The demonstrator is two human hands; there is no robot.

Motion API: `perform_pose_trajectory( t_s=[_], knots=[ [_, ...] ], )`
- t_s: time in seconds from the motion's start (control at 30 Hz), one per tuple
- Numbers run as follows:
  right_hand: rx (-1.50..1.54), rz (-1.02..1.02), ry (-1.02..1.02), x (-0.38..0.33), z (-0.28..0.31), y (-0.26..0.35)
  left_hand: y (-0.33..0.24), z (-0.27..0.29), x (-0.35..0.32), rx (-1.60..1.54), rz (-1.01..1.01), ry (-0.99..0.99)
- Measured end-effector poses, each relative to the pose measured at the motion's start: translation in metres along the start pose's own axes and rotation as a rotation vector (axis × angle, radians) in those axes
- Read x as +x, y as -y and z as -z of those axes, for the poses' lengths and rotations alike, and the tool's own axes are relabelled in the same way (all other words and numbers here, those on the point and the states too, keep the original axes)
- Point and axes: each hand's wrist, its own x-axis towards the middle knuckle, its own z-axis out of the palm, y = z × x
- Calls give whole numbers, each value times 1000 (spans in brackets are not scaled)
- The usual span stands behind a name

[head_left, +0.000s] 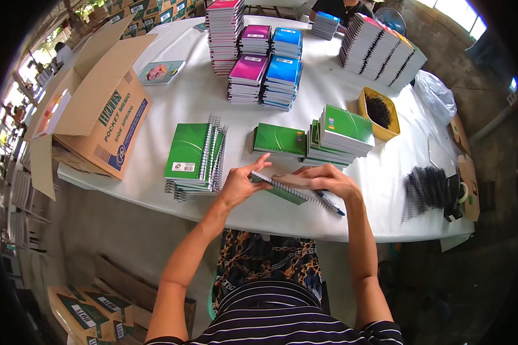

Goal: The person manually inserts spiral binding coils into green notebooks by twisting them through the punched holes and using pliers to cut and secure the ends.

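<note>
Above the near edge of the white table, a small spiral notebook is tilted on edge between my hands, its wire coil running past one end. My left hand grips its left end between thumb and fingers. My right hand is closed over a beige-brown flat piece along the coil; whether that is the notebook's back cover I cannot tell. A blue pen slants out beneath my right hand; whether I hold it is unclear. Beneath the notebook lies a green cover.
Coiled green notebooks are stacked at left, uncoiled green ones beyond my hands. Farther back stand purple and blue stacks. A yellow tub and black coils lie right, a cardboard box left. Someone sits opposite.
</note>
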Motion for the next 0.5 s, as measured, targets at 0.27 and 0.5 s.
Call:
perform_pose_trajectory(
  t_s=[0.27,0.5],
  knots=[
    [-149,30,44,9,-13,37,0,-2,0,40,43,-13],
    [-342,-154,-4,23,-31,53,4,-2,-6,-2,43,-35]
  ],
)
